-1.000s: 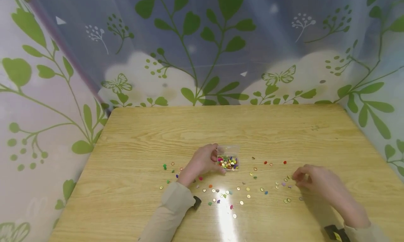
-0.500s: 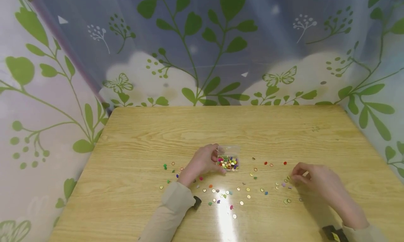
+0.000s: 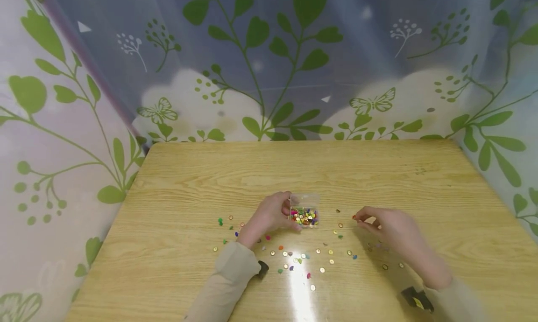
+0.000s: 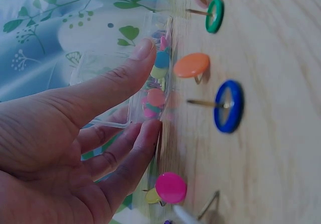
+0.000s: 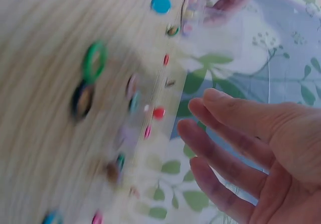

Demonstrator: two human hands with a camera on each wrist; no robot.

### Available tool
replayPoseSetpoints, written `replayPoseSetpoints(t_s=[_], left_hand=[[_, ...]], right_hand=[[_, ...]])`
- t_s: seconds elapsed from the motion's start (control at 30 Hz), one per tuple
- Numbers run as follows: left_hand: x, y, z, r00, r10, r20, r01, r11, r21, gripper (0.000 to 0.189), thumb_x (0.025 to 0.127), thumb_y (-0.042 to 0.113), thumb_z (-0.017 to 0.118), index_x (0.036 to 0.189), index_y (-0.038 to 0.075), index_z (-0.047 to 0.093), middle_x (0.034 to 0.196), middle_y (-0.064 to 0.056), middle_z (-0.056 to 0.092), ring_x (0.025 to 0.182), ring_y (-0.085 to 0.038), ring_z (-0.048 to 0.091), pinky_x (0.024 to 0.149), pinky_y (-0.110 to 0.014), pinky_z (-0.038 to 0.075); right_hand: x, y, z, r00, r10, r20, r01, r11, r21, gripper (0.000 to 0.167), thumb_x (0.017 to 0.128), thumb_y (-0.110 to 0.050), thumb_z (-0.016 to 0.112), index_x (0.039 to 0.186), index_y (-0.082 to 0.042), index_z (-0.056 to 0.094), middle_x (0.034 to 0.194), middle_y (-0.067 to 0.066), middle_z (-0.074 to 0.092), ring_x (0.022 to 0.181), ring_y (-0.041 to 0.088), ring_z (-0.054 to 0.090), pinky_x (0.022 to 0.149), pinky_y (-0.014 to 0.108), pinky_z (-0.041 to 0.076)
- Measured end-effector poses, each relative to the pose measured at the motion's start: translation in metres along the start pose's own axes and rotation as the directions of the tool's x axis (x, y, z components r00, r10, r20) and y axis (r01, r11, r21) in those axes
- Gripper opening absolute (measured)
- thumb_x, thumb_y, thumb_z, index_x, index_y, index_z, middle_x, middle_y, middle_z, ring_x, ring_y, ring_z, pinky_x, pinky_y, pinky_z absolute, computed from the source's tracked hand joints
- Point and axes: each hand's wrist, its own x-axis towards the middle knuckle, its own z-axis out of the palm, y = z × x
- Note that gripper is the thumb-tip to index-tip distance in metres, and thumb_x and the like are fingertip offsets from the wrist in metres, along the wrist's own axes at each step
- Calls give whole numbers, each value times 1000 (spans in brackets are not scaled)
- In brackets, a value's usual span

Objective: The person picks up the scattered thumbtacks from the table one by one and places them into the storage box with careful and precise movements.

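A small clear plastic box [image 3: 304, 215], its lid [image 3: 305, 200] raised, stands mid-table with many coloured thumbtacks inside. My left hand [image 3: 271, 213] holds it from the left; in the left wrist view the thumb lies along one side and the fingers reach the other. Right of the box, my right hand [image 3: 391, 224] hovers low, thumb and index tips close together. A red thumbtack [image 3: 354, 217] shows right at those fingertips. In the right wrist view the thumb overlaps the index finger, and I cannot tell whether a tack is pinched there.
Loose thumbtacks lie scattered on the wooden table [image 3: 252, 172] in front of and on both sides of the box, several with points up, like the blue thumbtack [image 4: 229, 106]. A leaf-patterned curtain [image 3: 294, 79] hangs behind the table's far edge.
My right hand has moved left from the tacks at the right toward the box, its fingertips now at the red thumbtack. My left hand and the box have stayed put.
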Motion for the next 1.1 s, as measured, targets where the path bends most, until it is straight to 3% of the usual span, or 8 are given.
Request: replayPoseSetpoints(t_s=[0.27,0.63,0.83,1.1], left_hand=[[2,-1,0,1000,14,-4,-14,1000,19,65,66,22,96,122,15,65,107,-1,64,93,-15,58,82,-32,52],[2,0,0,1000,5,1,-5,1000,16,68,65,24,96,125,15,65,107,-1,64,92,-16,58,80,-31,53],[2,-1,2,1000,20,7,-20,1000,14,68,65,25,96,125,14,64,110,-3,66,94,-17,60,82,-32,54],[1,-1,2,1000,21,0,-21,1000,21,66,66,24,95,124,14,65,104,-1,64,92,-16,58,78,-31,53]], right_hand=[[24,-23,10,998,-57,-13,57,997,43,14,82,-15,84,90,-22,75,84,-7,75,65,7,66,54,25,49],[53,-49,27,976,-206,-75,209,977,40,18,78,-11,87,89,-19,75,80,-9,72,55,0,51,48,17,39],[61,-55,36,977,-201,-73,207,975,81,17,80,-10,86,92,-17,76,84,-8,73,54,-3,48,46,16,36],[63,-56,40,979,-179,-95,187,979,84,12,84,-14,83,94,-17,77,83,-7,73,48,-5,33,41,16,29]])
